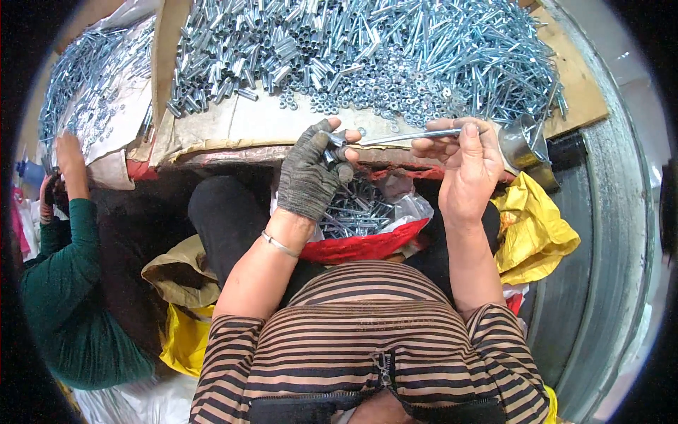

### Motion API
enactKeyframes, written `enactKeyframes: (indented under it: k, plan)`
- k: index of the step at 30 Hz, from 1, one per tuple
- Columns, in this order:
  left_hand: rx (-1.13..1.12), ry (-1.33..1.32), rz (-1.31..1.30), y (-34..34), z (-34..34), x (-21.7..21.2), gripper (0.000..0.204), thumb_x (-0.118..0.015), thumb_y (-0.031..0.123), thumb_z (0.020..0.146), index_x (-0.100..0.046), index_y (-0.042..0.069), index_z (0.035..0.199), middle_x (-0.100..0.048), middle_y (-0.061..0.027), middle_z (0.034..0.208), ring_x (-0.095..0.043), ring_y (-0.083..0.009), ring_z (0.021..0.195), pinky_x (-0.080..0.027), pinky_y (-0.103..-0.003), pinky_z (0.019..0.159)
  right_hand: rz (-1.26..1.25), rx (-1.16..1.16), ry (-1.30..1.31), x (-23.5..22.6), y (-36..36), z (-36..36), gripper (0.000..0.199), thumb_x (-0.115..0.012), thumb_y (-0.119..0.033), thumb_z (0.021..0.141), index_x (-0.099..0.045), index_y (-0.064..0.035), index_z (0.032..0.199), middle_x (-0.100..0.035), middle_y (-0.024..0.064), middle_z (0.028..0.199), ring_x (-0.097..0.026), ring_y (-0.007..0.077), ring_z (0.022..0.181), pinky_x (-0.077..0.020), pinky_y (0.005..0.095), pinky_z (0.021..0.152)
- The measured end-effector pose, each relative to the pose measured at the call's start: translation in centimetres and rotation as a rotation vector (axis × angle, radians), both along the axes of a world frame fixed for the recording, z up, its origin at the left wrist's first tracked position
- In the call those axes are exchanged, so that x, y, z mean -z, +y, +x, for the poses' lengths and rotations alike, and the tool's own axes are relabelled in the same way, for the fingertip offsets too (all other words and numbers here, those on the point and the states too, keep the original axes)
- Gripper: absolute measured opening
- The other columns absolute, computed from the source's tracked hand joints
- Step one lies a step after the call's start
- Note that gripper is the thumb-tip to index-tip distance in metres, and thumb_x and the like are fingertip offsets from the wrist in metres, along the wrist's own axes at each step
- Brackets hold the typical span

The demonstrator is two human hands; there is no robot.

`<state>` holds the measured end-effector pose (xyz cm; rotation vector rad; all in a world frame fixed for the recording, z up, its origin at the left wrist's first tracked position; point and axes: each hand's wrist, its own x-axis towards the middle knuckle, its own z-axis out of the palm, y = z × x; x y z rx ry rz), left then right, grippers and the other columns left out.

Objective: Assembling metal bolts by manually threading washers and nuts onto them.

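In a grey fingerless glove, my left hand [308,173] is closed around short shiny metal sleeves [335,141] whose exact number I cannot tell. My bare right hand [467,169] pinches a long thin metal rod [409,135] between thumb and fingers. The rod lies nearly level and points left, its tip close to my left fingertips. Below both hands, a red-rimmed bag [367,244] in my lap holds many metal rods [357,208]. Just ahead, small washers and nuts [395,95] are scattered along the near part of the worktable [212,134].
Metal sleeves [247,53] are heaped at the table's middle, with long rods [487,53] to the right. A wooden divider [167,53] separates another pile, where a green-sleeved person [70,283] works. A metal cup-like container [521,145] and yellow sack [533,230] stand at right.
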<state>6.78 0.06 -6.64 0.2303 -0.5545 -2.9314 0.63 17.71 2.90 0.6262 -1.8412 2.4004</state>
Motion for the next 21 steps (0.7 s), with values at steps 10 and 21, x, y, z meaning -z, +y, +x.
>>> enactKeyframes:
  k: [10, 21]
  plan:
    - [0.197, 0.146, 0.046, 1.2, 0.1, -0.2, 0.019, -0.055, 0.012, 0.092, -0.055, 0.004, 0.110, -0.062, -0.0102, 0.100, -0.059, -0.0122, 0.077, -0.053, -0.021, 0.065, 0.017, 0.054, 0.109, 0.1, -0.2, 1.7, 0.019, -0.040, -0.017, 0.099, -0.046, 0.0005, 0.100, -0.063, 0.0191, 0.093, -0.068, 0.0259, 0.073, -0.0576, 0.0348, 0.067]
    - [0.320, -0.125, -0.183, 3.6, 0.9, -2.0, 0.025, -0.054, 0.030, 0.093, -0.058, 0.006, 0.092, -0.051, -0.0013, 0.055, -0.034, -0.0083, 0.033, -0.027, -0.023, 0.032, 0.417, -0.469, -0.276, 3.9, 3.6, 2.2, 0.032, -0.069, -0.026, 0.084, -0.055, -0.0062, 0.063, -0.052, -0.0009, 0.052, -0.049, 0.0044, 0.046, -0.0384, 0.0209, 0.042]
